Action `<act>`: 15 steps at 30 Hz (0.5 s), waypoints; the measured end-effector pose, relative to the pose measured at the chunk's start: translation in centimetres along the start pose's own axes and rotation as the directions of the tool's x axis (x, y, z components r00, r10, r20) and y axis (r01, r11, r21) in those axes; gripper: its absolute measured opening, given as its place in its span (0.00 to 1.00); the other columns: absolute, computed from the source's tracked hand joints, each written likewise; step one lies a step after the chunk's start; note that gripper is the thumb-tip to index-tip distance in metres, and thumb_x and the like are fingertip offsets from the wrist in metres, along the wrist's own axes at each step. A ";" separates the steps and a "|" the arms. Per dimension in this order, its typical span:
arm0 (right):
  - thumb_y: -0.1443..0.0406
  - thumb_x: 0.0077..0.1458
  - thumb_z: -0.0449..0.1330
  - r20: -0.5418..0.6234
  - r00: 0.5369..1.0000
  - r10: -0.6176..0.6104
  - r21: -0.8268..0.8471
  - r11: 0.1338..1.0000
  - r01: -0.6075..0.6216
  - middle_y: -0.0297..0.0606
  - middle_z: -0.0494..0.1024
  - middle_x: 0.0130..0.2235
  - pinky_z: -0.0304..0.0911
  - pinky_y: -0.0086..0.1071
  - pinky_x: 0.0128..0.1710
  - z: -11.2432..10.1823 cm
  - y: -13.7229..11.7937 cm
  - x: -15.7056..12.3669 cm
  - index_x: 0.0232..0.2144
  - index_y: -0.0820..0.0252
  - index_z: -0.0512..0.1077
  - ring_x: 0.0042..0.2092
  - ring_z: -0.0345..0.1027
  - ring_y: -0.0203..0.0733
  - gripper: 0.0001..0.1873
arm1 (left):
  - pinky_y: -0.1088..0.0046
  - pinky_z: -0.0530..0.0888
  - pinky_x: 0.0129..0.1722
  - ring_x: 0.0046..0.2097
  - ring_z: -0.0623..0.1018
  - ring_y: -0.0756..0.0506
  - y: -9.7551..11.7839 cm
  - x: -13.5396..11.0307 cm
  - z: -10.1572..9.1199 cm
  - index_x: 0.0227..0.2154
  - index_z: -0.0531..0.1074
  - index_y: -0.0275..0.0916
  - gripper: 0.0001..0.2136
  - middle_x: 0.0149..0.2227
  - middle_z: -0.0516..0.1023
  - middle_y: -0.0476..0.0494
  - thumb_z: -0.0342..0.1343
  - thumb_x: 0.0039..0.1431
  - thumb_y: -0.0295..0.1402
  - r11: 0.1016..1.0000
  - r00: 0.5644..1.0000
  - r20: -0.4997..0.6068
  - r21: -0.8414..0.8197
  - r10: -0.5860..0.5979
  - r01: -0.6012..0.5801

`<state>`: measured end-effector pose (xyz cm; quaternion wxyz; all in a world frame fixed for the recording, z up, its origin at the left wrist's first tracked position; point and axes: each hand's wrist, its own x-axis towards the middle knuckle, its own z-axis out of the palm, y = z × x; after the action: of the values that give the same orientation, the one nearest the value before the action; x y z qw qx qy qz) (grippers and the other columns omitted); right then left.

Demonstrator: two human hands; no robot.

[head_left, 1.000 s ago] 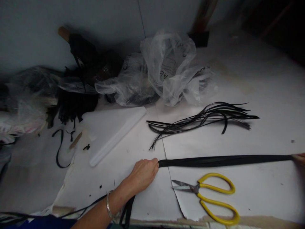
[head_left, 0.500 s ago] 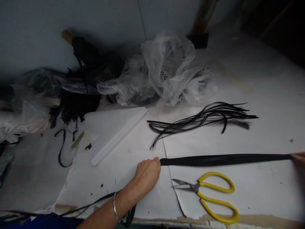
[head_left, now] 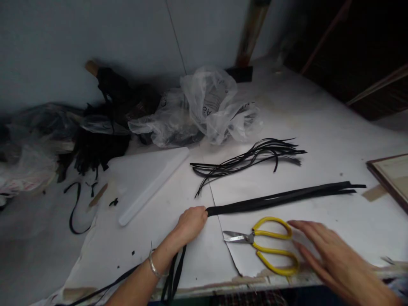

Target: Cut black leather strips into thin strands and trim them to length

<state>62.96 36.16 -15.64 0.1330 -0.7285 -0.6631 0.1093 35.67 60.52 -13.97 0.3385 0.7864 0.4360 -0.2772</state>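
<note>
My left hand [head_left: 192, 223] is closed around one end of a bundle of flat black straps [head_left: 270, 202], which stretches to the right across the white-covered table. Tails of black strap hang below that wrist over the table's front edge. My right hand [head_left: 330, 255] holds nothing; its fingers are apart, with the fingertips at the handles of the yellow-handled scissors [head_left: 276, 233]. The scissors lie with blades parted, pointing left. Behind the held straps lies a loose bunch of thin black strips [head_left: 245, 159].
Crumpled clear plastic bags [head_left: 210, 106] sit at the back beside dark bundled material [head_left: 105, 144]. A folded white sheet [head_left: 149, 182] lies left of centre, near a curled black strip [head_left: 75, 212]. A framed board [head_left: 392, 174] stands at the right edge.
My right hand has let go of the straps' far end and moved to the scissors' handles. The straps' right ends now lie loose and spread. The view has shifted right.
</note>
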 end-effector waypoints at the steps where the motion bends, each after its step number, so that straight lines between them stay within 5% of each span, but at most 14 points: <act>1: 0.61 0.62 0.48 0.009 0.999 -0.052 -0.002 0.999 0.052 0.47 0.73 0.47 0.68 0.40 0.47 0.9 -1.8 -0.1 0.54 0.62 0.62 0.46 0.68 0.47 0.20 | 0.67 0.65 0.34 0.35 0.76 0.41 -0.3 0.2 0.0 0.28 0.69 0.38 0.15 0.32 0.78 0.38 0.39 0.61 0.34 0.999 1.000 0.004 -0.030 0.019 -0.019; 6: 0.75 0.54 0.46 0.054 0.994 -0.099 -0.135 0.985 0.106 0.50 0.71 0.47 0.67 0.46 0.44 4.5 -5.9 -0.2 0.57 0.65 0.60 0.46 0.67 0.50 0.27 | 0.71 0.60 0.30 0.28 0.69 0.48 -1.5 0.7 0.0 0.22 0.65 0.39 0.13 0.24 0.71 0.46 0.41 0.58 0.34 0.976 0.994 0.001 -0.189 0.108 -0.106; 10: 0.77 0.50 0.47 0.269 0.962 -0.043 -0.034 0.998 0.055 0.43 0.73 0.45 0.61 0.55 0.50 4.5 -6.0 -0.4 0.62 0.53 0.55 0.43 0.69 0.48 0.36 | 0.72 0.59 0.29 0.26 0.65 0.50 -2.1 0.7 0.5 0.22 0.65 0.39 0.13 0.22 0.66 0.50 0.42 0.58 0.36 0.935 0.988 -0.015 -0.324 0.151 -0.148; 13: 0.70 0.48 0.54 0.434 0.898 0.074 0.251 0.947 -0.199 0.41 0.74 0.46 0.62 0.52 0.50 3.0 -7.3 -1.0 0.63 0.46 0.54 0.44 0.70 0.51 0.39 | 0.74 0.58 0.26 0.24 0.63 0.51 -2.4 0.5 0.9 0.23 0.65 0.39 0.13 0.20 0.64 0.52 0.41 0.58 0.37 0.891 0.984 0.000 -0.424 0.177 -0.160; 15: 0.64 0.49 0.57 0.573 0.809 0.131 0.503 0.723 -0.474 0.40 0.74 0.44 0.66 0.43 0.44 2.1 -9.2 -1.3 0.62 0.45 0.56 0.43 0.70 0.50 0.37 | 0.74 0.57 0.25 0.22 0.60 0.52 -2.5 0.2 1.0 0.24 0.65 0.39 0.13 0.18 0.61 0.54 0.41 0.57 0.38 0.863 0.983 0.014 -0.481 0.185 -0.155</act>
<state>53.54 35.71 -14.55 0.1700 -0.6895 -0.4657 0.5280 33.43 60.78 -15.47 0.5581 0.7052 0.4094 -0.1535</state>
